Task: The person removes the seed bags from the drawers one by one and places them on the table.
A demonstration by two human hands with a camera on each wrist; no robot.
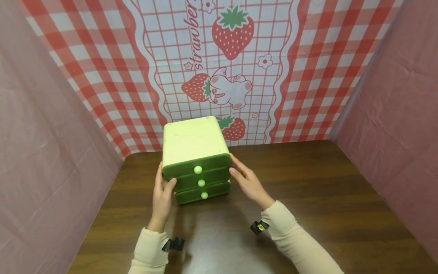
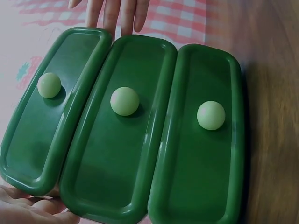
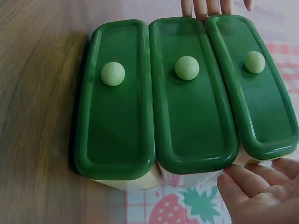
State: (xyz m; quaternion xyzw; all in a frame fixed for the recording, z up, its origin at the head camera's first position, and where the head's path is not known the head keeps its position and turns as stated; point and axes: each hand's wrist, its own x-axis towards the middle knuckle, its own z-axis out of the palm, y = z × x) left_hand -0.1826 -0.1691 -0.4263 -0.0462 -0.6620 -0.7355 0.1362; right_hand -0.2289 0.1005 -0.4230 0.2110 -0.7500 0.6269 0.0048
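A small drawer cabinet (image 1: 193, 142) stands on the table, with a pale yellow-green body and three dark green drawer fronts, one above another. Each front bears a round pale green knob (image 2: 124, 101). My left hand (image 1: 162, 198) holds the cabinet's left side, its thumb at the front edge and its fingers along the side wall. From the right, my right hand (image 1: 251, 186) grips the opposite side near the upper drawers, fingers along the wall and thumb near the front corner. In the right wrist view, the middle drawer front (image 3: 191, 116) faces the camera with the hand below it.
The brown wooden table (image 1: 308, 190) extends around the cabinet. Behind it hangs a red-and-white checked cloth (image 1: 328, 57) printed with strawberries. Pink cloth walls (image 1: 44, 152) close off both sides. Black wrist mounts (image 1: 176, 244) are on both sleeves.
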